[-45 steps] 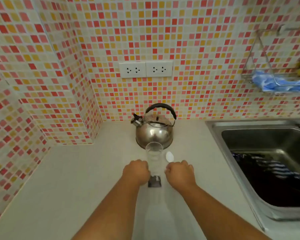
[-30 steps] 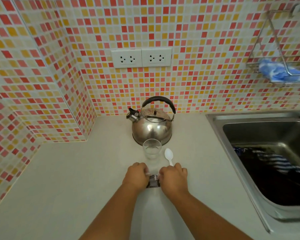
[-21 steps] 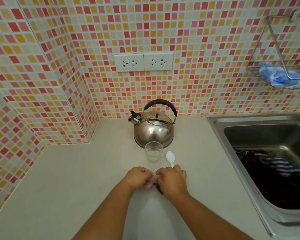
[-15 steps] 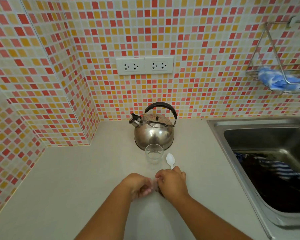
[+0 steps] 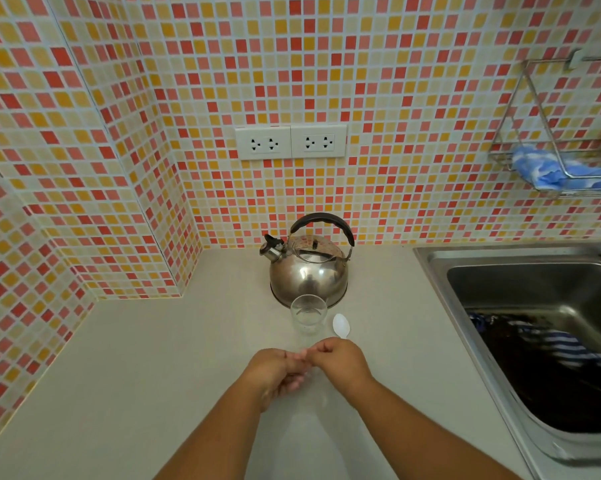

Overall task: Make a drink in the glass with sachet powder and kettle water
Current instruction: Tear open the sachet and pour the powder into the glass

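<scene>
Both hands met over the pale counter (image 5: 125, 375), just in front of the glass (image 5: 308, 317). The left hand (image 5: 274, 374) was curled with its palm turned partly up, and the right hand (image 5: 340, 362) was closed knuckles-up, thumb and forefinger pinched toward the left fingertips (image 5: 297, 358). The two hands touched at that pinch. The sachet did not show between them; it may have been hidden inside the closed fingers, but the view could not settle that, nor whether either hand gripped anything.

The glass stood upright and looked empty, its mouth facing up, just in front of the steel kettle (image 5: 309, 275) and overlapping the kettle's base in this view. The kettle sat against the tiled wall, its spout (image 5: 271, 249) pointing left and slightly back, its black handle (image 5: 323, 223) arching from left to right across the lid. A white plastic spoon (image 5: 341, 325) lay just right of the glass, bowl end toward the wall and the handle running toward the right hand, which covered its near end.

To the right, the steel sink (image 5: 430, 258) held a dark striped cloth (image 5: 548, 344). Above it, a wire rack (image 5: 534, 109) on the wall carried a blue cloth (image 5: 541, 169).
</scene>
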